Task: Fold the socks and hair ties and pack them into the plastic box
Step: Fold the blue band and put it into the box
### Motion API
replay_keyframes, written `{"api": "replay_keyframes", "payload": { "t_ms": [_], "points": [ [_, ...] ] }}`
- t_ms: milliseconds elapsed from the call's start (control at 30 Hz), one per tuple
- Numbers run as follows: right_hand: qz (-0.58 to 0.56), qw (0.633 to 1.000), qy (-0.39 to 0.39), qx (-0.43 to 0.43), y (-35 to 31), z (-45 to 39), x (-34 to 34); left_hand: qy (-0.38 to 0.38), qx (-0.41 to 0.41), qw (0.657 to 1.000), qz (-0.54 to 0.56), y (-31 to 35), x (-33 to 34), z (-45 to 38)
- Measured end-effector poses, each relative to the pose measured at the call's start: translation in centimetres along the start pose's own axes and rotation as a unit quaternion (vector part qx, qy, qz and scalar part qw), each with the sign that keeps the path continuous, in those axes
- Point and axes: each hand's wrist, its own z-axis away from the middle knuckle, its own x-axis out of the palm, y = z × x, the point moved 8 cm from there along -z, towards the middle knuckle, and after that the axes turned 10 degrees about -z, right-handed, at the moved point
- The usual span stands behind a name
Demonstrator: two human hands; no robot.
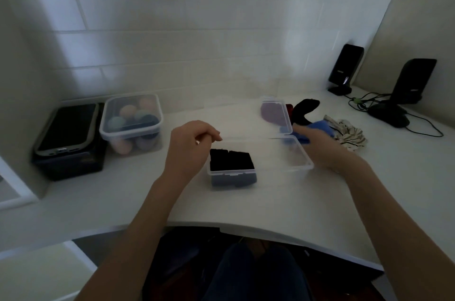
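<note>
A clear plastic box (290,167) lies in the middle of the white table, with two dark folded socks (231,159) packed in its left end. My left hand (189,145) hovers over the box's left end, fingers curled and holding nothing. My right hand (320,148) reaches past the box's right end, its fingers on a blue sock (320,126). Behind it lie a black sock (305,109) and a striped white piece of fabric (349,132). A second clear box (275,113) stands behind, with something purple in it.
At the left stand a lidded clear container (131,123) of pastel balls and a phone (65,128) on a dark box. Two black speakers (344,69) (411,81), a black mouse (389,116) and cables occupy the back right corner. The table's curved front edge (246,225) is close to me.
</note>
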Motion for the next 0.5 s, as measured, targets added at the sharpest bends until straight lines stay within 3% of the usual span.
{"api": "replay_keyframes", "payload": {
  "t_ms": [67, 233, 367, 500],
  "points": [
    [0.0, 1.0, 0.003, 0.0, 0.9, -0.3, 1.1, 0.014, 0.003, 1.0, -0.002, -0.4, 0.0, 0.5],
    [0.135, 0.983, 0.121, -0.027, 0.9, -0.8, 0.7, 0.013, 0.008, 1.0, -0.009, -0.8, 0.5, 1.2],
    [-0.044, 0.964, 0.253, -0.064, 0.1, 0.5, -0.6, 0.043, 0.011, 0.999, 0.0, -0.9, 0.3, 1.6],
    [-0.172, 0.895, 0.392, -0.123, -0.6, 2.7, -3.6, 0.039, 0.018, 0.999, 0.007, -0.7, 0.3, 1.4]
  ]
}}
